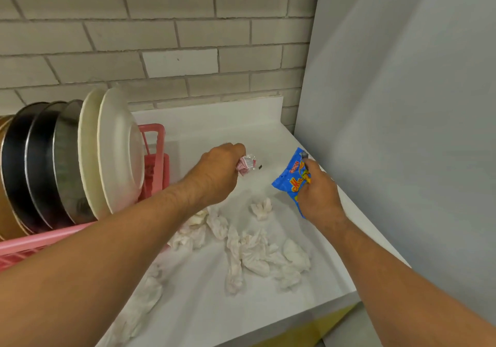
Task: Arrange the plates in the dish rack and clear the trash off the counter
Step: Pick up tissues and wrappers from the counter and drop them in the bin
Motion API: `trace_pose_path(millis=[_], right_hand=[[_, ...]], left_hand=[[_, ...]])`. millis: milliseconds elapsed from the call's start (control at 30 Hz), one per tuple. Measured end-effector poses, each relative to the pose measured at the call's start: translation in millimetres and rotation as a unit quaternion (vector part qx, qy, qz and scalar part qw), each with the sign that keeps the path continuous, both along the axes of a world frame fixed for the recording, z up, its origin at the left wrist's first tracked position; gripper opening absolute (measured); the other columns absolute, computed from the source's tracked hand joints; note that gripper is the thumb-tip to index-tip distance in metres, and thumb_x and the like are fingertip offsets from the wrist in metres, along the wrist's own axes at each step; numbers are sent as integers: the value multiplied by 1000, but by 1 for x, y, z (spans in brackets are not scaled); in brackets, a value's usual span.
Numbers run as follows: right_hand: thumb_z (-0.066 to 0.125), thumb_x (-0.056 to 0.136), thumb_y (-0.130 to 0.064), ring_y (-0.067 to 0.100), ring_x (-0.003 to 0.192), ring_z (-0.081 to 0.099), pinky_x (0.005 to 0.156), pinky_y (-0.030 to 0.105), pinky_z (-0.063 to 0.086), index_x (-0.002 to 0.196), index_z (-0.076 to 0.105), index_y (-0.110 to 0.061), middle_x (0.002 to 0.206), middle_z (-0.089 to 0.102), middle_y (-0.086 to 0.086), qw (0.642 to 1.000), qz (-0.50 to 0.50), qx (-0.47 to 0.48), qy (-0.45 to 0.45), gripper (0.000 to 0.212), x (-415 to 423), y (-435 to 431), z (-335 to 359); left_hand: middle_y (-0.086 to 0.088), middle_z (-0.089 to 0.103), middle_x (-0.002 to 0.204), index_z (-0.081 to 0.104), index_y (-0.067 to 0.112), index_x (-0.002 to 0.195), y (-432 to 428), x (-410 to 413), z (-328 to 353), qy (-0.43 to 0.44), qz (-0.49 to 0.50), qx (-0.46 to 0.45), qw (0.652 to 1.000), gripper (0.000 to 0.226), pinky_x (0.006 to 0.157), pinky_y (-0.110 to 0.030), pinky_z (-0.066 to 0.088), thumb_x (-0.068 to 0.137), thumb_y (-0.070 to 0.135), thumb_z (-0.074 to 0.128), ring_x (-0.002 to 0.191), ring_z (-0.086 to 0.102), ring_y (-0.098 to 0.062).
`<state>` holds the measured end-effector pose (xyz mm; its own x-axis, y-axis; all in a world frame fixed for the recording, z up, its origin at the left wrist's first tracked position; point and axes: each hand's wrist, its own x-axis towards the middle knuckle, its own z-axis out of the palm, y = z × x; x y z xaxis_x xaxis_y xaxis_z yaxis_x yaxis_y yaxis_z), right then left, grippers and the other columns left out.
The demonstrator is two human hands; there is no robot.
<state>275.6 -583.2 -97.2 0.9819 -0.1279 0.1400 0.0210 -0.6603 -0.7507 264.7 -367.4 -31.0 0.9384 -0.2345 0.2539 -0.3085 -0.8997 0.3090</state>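
Observation:
Several plates stand upright in the pink dish rack (pixel 157 142) at the left: two white plates (pixel 118 148), then dark plates (pixel 32 164) behind them. My left hand (pixel 214 175) grips a crumpled pink and clear wrapper (pixel 247 164) just above the white counter (pixel 214 306). To the right, my right hand (pixel 319 193) holds a blue snack packet (pixel 291 175) near the grey side wall. Several crumpled white tissues (pixel 255 255) lie scattered on the counter below both hands.
A brick wall (pixel 161 38) backs the counter. A grey panel (pixel 402 132) closes off the right side. A small dark speck (pixel 259 167) lies beside the wrapper. The counter's front edge runs at the lower right, with something yellow (pixel 308 330) beneath it.

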Motion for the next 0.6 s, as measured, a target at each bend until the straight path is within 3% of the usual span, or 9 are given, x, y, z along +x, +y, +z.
trace_pose_path(millis=[100,167,200,267,400,533,600], right_hand=[[47,93,-19,26,78,55,61,34,43,106,54,-10,95,59,14,999,-37,-28,-13,17,0,-10,-3],[58,88,-43,19,68,53,53,28,34,89,50,-14,84,58,7,998,-53,-39,-17,31,-1,-18,-2],[64,84,-45,17,67,52,52,28,34,87,48,-15,80,56,3,997,-54,-57,-16,34,-3,-23,-1],[70,82,-34,21,68,53,56,30,37,84,48,-14,78,55,2,994,-50,-96,-14,30,-6,-31,1],[61,87,-12,23,69,55,54,31,44,85,49,-12,80,58,6,994,-32,-106,-9,13,-8,-43,1],[54,89,-3,18,69,47,51,24,35,85,45,-13,88,51,6,995,-16,-94,1,14,-12,-47,0],[50,87,2,21,71,47,53,31,40,87,46,-8,90,50,9,996,-9,-89,18,11,-13,-48,-3]], left_hand=[[-3,53,84,45,20,84,-5,5,-8,20,-13,15,1000,25,65,-38,46,80,-4,39,76,52,-26],[-3,53,82,43,21,80,-11,11,-13,42,-20,14,999,23,64,-37,45,81,-2,40,75,52,-26],[-2,52,81,41,23,77,-15,13,-16,57,-23,14,998,20,61,-35,43,82,3,42,75,52,-25],[1,50,81,41,25,77,-21,17,-19,87,-22,24,996,12,59,-31,38,84,24,51,74,52,-21],[5,51,86,46,23,97,-32,27,-31,155,-6,91,984,47,60,-30,43,72,56,68,74,52,-16],[2,56,116,44,25,131,-46,30,-52,251,-39,118,960,74,82,-34,50,70,59,69,98,57,-22],[3,58,118,51,26,127,-52,32,-63,272,-59,126,952,61,85,-32,49,75,53,66,101,57,-21]])
